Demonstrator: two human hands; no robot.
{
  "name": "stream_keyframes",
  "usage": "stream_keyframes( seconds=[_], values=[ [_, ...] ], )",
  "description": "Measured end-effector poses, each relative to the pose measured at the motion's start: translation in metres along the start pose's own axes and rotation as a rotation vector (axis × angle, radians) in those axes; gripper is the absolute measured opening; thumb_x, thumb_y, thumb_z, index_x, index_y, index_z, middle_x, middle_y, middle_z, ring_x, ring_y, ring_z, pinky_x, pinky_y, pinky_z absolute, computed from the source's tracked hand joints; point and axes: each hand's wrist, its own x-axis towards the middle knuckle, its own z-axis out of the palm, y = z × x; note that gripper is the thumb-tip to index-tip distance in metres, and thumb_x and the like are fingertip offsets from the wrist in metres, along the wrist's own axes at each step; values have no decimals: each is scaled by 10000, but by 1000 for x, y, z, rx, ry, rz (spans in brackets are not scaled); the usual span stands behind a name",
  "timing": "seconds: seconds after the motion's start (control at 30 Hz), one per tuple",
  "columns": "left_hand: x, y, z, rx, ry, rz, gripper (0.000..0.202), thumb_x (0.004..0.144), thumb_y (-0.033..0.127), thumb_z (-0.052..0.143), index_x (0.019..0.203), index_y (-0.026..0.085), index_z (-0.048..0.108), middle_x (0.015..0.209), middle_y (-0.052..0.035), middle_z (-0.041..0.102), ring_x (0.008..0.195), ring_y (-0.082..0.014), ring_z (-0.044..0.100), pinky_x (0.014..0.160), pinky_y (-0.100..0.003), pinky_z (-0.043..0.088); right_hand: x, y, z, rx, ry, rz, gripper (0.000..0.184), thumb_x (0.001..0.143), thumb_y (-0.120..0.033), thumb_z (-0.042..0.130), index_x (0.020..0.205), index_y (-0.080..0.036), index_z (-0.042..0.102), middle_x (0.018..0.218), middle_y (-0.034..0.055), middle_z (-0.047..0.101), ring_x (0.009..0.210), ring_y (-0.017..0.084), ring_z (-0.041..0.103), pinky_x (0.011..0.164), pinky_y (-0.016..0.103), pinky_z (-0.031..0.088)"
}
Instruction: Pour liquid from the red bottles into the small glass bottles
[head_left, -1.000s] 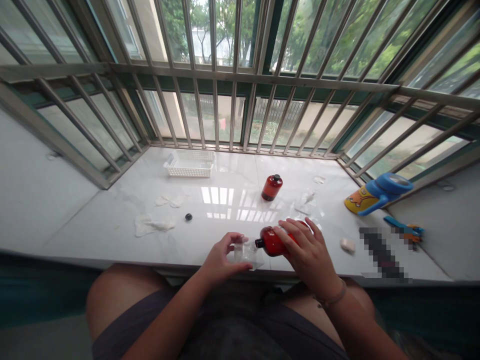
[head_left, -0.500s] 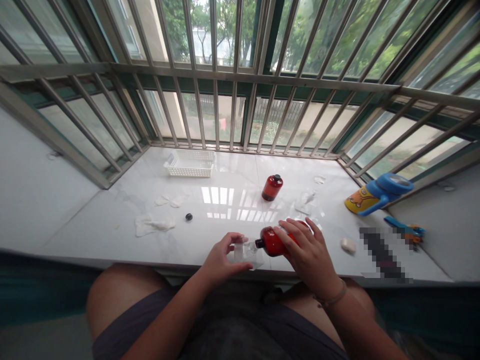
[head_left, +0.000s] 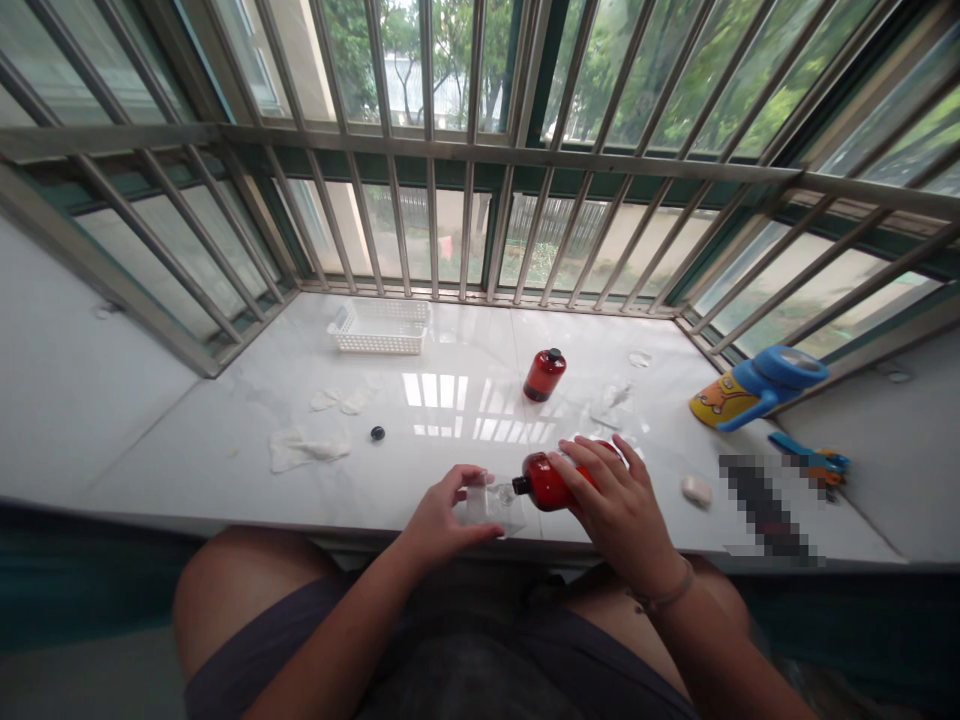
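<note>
My right hand (head_left: 619, 510) is wrapped around a red bottle (head_left: 544, 482), tipped on its side with its dark open neck pointing left. My left hand (head_left: 442, 517) pinches a small clear container (head_left: 491, 503) right at the bottle's neck, near the front edge of the white marble sill (head_left: 450, 420). A second red bottle (head_left: 543, 374) with a black cap stands upright farther back. A small black cap (head_left: 377, 433) lies loose on the sill to the left.
A white plastic basket (head_left: 379, 328) sits at the back left. Crumpled white wipes (head_left: 309, 447) lie left of centre, clear wrappers (head_left: 611, 402) right of the standing bottle. A blue and yellow toy-like object (head_left: 757, 385), a small white piece (head_left: 695, 490) and a blue tool (head_left: 810, 462) are at the right. Metal window bars enclose the sill.
Almost nothing has moved; the clear container in my left hand has shifted very slightly, and the bottle stays tipped at it.
</note>
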Motion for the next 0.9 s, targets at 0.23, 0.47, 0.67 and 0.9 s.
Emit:
stream_keyframes(
  seconds=[0.23, 0.47, 0.67, 0.9],
  values=[
    [1, -3, -1, 30, 9, -19, 703, 700, 411, 991, 1277, 244, 627, 1389, -133, 723, 1286, -340, 690, 1103, -509, 566, -1, 1, 1, -8, -3, -3, 487, 1005, -88, 638, 1457, -265, 601, 1451, 87, 699, 1399, 300, 604, 1298, 603, 302],
    [1, -6, -2, 50, 10, -28, 713, 695, 409, 992, 1281, 244, 622, 1389, -133, 725, 1288, -342, 688, 1102, -501, 568, -2, 2, 3, -13, -1, 6, 461, 999, -96, 658, 1428, -260, 627, 1445, 74, 705, 1399, 293, 605, 1313, 603, 284],
    [1, -9, -3, 64, 8, -38, 715, 696, 415, 992, 1285, 254, 620, 1395, -121, 722, 1298, -338, 681, 1111, -489, 561, -2, 3, 4, -16, 7, 6, 476, 990, -98, 662, 1431, -273, 631, 1451, 67, 705, 1406, 292, 603, 1324, 599, 269],
    [1, -10, -3, 71, 9, -38, 723, 699, 427, 993, 1293, 253, 618, 1401, -123, 716, 1300, -334, 677, 1119, -501, 554, -1, 2, 3, -12, 12, 7, 465, 998, -101, 651, 1430, -271, 627, 1451, 71, 704, 1404, 292, 603, 1320, 604, 270]
  ],
)
